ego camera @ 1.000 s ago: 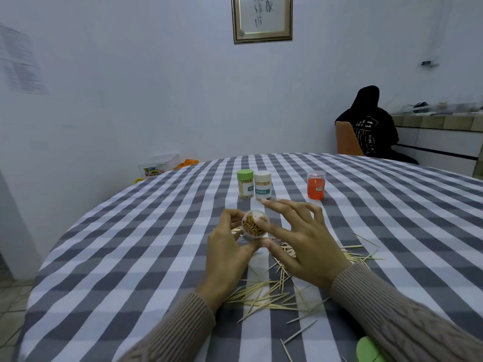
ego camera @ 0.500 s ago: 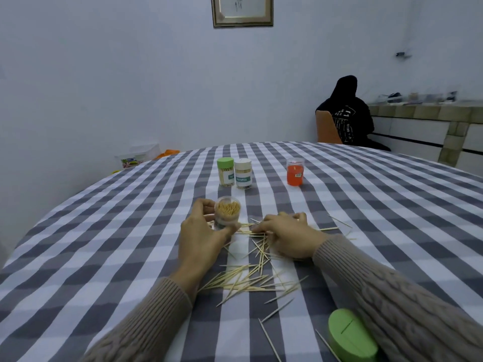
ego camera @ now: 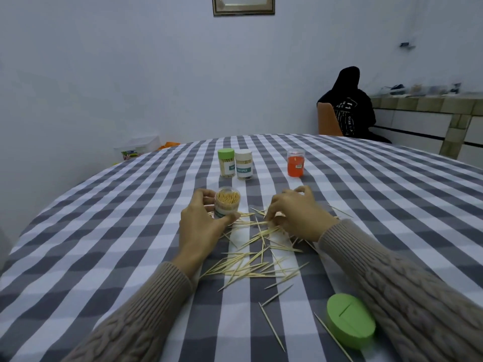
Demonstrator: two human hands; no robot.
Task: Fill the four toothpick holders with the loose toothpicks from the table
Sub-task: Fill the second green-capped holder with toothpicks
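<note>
My left hand (ego camera: 200,226) grips an open clear toothpick holder (ego camera: 226,203), full of toothpicks, standing on the checked tablecloth (ego camera: 104,231). My right hand (ego camera: 298,212) lies just right of it with fingers curled down onto the loose toothpicks (ego camera: 251,259), pinching some at their far end. Many loose toothpicks are scattered between and in front of my hands. Farther back stand a green-lidded holder (ego camera: 226,163), a white-lidded holder (ego camera: 243,164) beside it, and an orange holder (ego camera: 296,162) to the right.
A loose green lid (ego camera: 350,323) lies near the table's front right, with single toothpicks (ego camera: 271,326) next to it. A person in black sits on a chair (ego camera: 328,121) beyond the table's far edge. A plastic box (ego camera: 136,148) stands at the back left.
My right hand has come down from the holder's mouth to the toothpicks on the cloth and curled over them. The left hand keeps holding the holder. The camera has tilted down.
</note>
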